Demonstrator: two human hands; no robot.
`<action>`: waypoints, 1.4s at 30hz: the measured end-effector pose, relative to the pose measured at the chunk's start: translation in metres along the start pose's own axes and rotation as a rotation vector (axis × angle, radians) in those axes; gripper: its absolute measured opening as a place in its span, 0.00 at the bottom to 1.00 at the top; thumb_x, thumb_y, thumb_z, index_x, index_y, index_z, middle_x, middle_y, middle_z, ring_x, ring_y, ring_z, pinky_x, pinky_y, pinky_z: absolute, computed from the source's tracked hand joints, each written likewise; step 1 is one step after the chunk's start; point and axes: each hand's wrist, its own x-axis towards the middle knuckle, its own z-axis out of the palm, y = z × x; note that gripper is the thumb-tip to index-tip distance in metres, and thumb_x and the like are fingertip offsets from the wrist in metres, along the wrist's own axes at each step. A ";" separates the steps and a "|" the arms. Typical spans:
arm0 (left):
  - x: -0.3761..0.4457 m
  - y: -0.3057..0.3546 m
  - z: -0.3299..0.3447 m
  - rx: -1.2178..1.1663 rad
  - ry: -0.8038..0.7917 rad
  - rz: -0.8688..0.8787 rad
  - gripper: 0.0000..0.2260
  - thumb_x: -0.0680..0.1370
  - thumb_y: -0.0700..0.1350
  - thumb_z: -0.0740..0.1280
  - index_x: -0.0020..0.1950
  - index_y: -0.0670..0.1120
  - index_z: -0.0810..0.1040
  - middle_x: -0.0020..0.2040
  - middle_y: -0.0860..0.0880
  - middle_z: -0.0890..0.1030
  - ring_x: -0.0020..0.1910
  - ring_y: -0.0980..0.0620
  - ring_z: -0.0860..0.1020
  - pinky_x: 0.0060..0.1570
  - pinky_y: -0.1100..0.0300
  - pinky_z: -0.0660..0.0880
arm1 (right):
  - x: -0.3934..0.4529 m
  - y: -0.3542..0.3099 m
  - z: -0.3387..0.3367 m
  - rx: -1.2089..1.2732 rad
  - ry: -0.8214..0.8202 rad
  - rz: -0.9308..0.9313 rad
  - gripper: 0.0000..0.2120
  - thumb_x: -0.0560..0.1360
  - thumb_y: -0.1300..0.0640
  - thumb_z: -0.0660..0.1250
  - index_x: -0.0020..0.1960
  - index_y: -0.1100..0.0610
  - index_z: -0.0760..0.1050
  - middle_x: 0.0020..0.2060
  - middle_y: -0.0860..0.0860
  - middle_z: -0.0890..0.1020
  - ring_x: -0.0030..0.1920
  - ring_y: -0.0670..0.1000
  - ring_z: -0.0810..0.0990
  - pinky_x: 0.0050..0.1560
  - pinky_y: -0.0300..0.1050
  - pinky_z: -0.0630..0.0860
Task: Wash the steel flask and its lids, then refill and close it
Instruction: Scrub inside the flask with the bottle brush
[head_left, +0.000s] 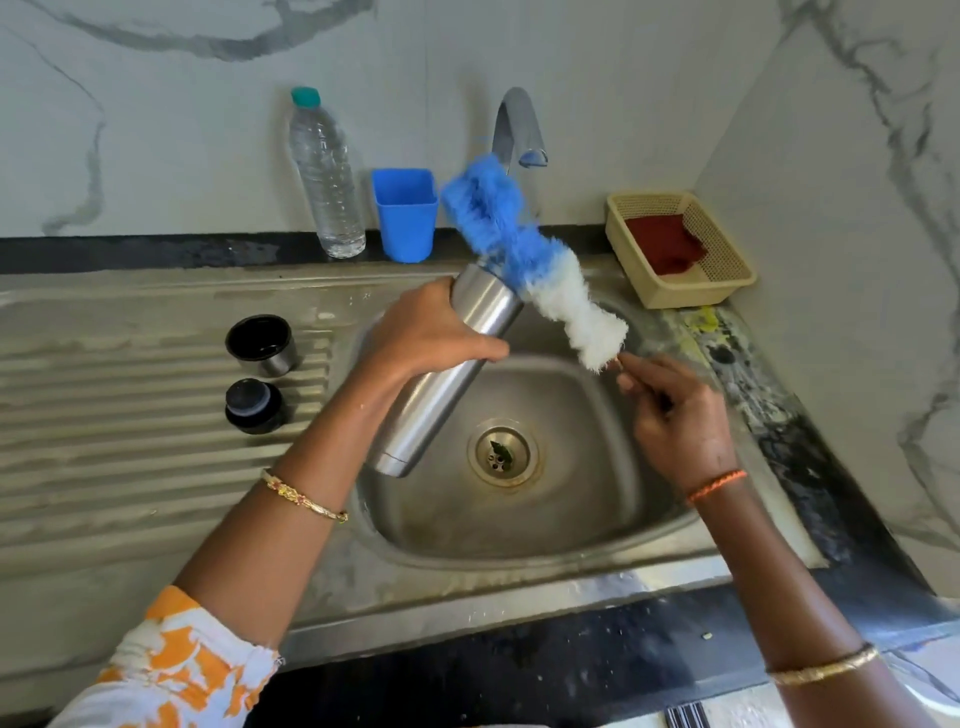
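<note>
Head view: left fingers (415, 332) grip flask (447, 374); right fingers (644, 379) pinch brush (530, 260).

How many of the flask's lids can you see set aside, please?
2. The steel cup lid stands open side up on the ribbed drainboard left of the basin; the black stopper lid sits just in front of it, nearer the person. None seems hidden.

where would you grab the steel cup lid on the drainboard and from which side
Grip the steel cup lid by its outer steel wall, coming down from above with fingers on opposite sides of the rim. It stands mouth up and free on the ridged drainboard, apart from the black inner lid nearer the person.
</note>
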 end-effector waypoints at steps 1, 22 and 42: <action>-0.001 0.003 0.003 0.012 0.011 0.005 0.21 0.61 0.54 0.78 0.48 0.55 0.73 0.42 0.56 0.79 0.40 0.55 0.79 0.44 0.56 0.79 | 0.007 -0.004 0.002 -0.012 -0.004 -0.013 0.10 0.74 0.65 0.67 0.54 0.60 0.81 0.42 0.52 0.81 0.38 0.42 0.75 0.42 0.38 0.74; 0.003 -0.001 -0.011 0.248 0.214 -0.051 0.29 0.61 0.58 0.77 0.58 0.50 0.75 0.45 0.52 0.78 0.44 0.48 0.77 0.45 0.58 0.71 | 0.010 -0.017 0.000 -0.116 -0.079 -0.054 0.12 0.75 0.63 0.65 0.55 0.55 0.81 0.43 0.53 0.82 0.40 0.56 0.80 0.40 0.56 0.79; -0.015 -0.008 0.005 -0.915 -0.227 0.098 0.27 0.53 0.45 0.76 0.51 0.46 0.78 0.41 0.51 0.83 0.43 0.53 0.81 0.44 0.59 0.79 | -0.007 -0.027 0.045 0.758 -0.132 0.469 0.10 0.78 0.64 0.61 0.52 0.57 0.80 0.31 0.50 0.73 0.23 0.40 0.64 0.23 0.31 0.61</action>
